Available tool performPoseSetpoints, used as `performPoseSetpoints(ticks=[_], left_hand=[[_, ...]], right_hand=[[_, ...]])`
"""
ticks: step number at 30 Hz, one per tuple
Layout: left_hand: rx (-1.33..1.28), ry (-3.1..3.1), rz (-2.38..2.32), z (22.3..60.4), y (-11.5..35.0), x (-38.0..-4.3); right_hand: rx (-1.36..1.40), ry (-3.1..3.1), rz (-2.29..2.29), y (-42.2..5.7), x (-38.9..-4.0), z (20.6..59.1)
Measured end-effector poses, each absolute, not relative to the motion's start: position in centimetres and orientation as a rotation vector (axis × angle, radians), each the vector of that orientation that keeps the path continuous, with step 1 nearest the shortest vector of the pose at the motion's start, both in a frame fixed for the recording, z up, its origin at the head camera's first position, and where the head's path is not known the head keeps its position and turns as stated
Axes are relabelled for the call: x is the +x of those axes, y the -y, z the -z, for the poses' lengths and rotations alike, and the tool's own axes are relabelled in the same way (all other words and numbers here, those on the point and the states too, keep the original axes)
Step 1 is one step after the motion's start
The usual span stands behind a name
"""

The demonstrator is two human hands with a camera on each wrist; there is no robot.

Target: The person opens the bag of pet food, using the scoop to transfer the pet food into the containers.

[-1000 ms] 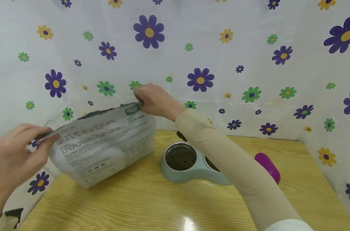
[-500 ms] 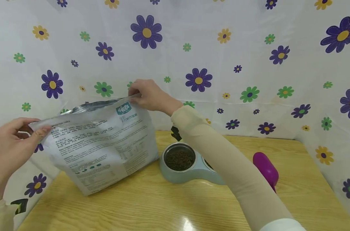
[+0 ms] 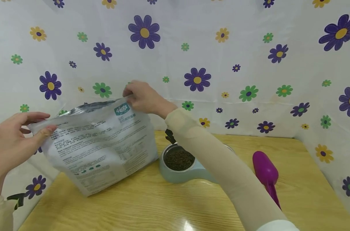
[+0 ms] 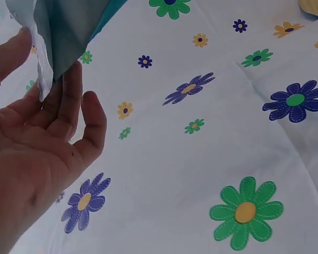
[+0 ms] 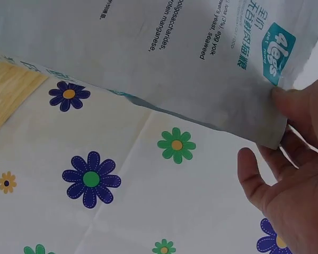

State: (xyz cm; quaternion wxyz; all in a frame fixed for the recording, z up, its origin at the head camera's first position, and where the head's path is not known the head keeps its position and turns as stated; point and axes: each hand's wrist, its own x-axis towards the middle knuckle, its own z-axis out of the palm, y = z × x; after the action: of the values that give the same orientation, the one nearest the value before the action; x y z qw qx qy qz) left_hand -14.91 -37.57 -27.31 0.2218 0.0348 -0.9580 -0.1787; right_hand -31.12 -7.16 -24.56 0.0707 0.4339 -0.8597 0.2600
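Observation:
A silver-grey pet food bag with a teal "4legs" label stands tilted at the left of the table in the head view. My left hand pinches its upper left corner between thumb and fingers. At the upper right corner, my right hand grips the edge beside the label. The right wrist view shows the thumb of that right hand on the printed side of the bag. Between the two hands the bag's top rim shows a shiny strip of its inner lining. The contents of the bag are hidden.
Right of the bag sits a pale blue double bowl with brown kibble; my right forearm hides most of its second bowl. A purple scoop lies farther right on the wooden table. Flower-printed cloth rises behind.
The bag has straightened and its printed face has turned more towards me. My right hand has shifted slightly left and up with its corner, uncovering the scoop's handle.

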Motion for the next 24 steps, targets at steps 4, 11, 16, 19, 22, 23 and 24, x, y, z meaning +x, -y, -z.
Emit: performPoseSetpoints(ticks=[4, 11, 16, 19, 22, 23, 24], left_hand=[[0.034, 2.674, 0.438, 26.9, 37.4, -15.6], [-0.019, 2.668, 0.434, 27.0, 37.2, -15.9], [-0.077, 2.581, 0.403, 27.3, 37.0, -16.0], [-0.071, 2.554, 0.372, 27.2, 36.8, -16.1], [-0.030, 2.641, 0.327, 26.5, 36.1, -15.9], [-0.029, 2.675, 0.306, 26.3, 35.8, -15.8], [-0.036, 2.709, 0.285, 26.0, 35.4, -15.7]], right_hand=[[1.353, 2.595, -0.731, 7.5, -30.7, 24.4], [1.329, 2.506, -0.794, 7.5, -30.9, 24.9], [1.296, 2.526, -0.842, 7.6, -31.0, 25.2], [1.285, 2.537, -0.844, 7.7, -30.9, 25.3], [1.279, 2.586, -0.791, 8.0, -30.6, 25.1], [1.290, 2.607, -0.762, 8.1, -30.4, 25.0], [1.308, 2.621, -0.721, 8.2, -30.3, 24.9]])
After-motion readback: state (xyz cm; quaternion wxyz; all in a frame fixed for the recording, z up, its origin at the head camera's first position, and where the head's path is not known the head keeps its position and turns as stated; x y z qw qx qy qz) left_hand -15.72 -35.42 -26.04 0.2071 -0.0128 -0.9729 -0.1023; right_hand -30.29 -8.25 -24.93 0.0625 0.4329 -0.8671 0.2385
